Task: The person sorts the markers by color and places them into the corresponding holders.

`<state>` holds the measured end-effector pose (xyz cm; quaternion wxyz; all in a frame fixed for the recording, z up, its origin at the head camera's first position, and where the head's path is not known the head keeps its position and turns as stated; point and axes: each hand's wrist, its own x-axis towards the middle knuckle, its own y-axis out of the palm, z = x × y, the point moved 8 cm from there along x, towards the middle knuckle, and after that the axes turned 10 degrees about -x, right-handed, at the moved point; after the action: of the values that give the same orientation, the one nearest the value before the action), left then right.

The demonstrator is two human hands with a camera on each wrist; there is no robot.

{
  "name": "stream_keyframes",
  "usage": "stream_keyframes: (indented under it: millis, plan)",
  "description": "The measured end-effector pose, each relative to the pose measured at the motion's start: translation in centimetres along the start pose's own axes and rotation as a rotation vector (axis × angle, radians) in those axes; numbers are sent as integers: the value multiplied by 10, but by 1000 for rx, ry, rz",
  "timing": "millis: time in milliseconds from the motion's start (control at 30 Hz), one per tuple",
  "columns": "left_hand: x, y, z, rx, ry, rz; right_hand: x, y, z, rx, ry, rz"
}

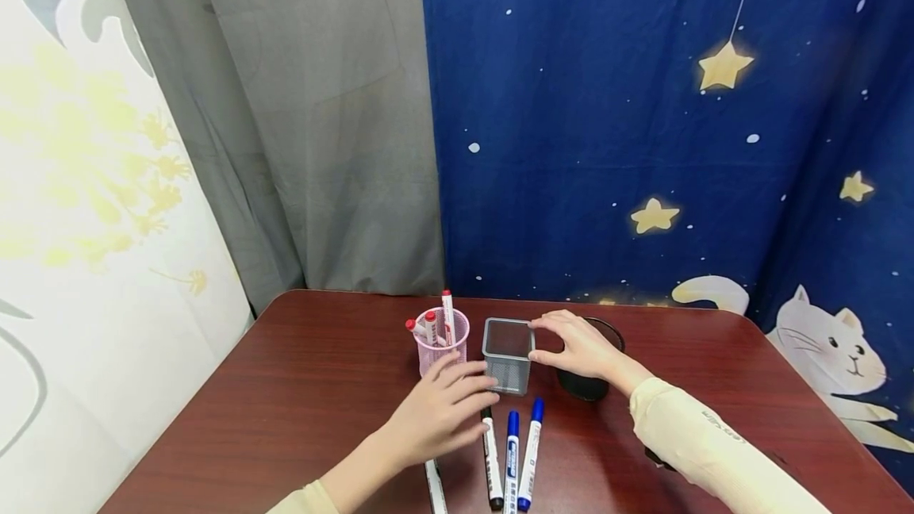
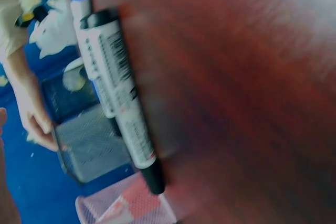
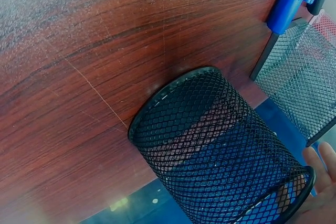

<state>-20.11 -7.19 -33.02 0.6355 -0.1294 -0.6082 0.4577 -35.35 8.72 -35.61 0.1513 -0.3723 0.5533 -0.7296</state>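
My left hand (image 1: 443,411) is spread and slightly blurred in the head view, over the table with nothing in its grasp. It partly covers a pink mesh pen cup (image 1: 441,351) with several red-capped markers (image 1: 448,320). My right hand (image 1: 581,347) reaches over a black round mesh pen cup (image 3: 210,140); its thumb and fingertips touch the right rim of a grey square mesh pen holder (image 1: 508,375). Nothing shows inside the grey holder. Below it lie a black-capped whiteboard marker (image 1: 493,458) and two blue-capped markers (image 1: 530,458). Another white marker (image 1: 435,486) is partly hidden by my left arm.
The dark red wooden table (image 1: 321,387) has its far edge against a grey curtain (image 1: 343,141) and a blue starry curtain (image 1: 571,141). A pale patterned curtain (image 1: 107,260) hangs on the left.
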Motion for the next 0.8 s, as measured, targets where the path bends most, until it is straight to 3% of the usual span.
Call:
stream_keyframes:
  millis: [200, 533, 800]
  plan:
    - [-5, 25, -16, -21, 48, 115, 0, 0, 1, -8, -7, -15]
    - [-13, 55, -34, -109, 101, 283, -1, 0, 1, 2, -11, -16]
    - [-18, 67, -41, -43, 147, 369, 0, -1, 1, 5, -8, -9]
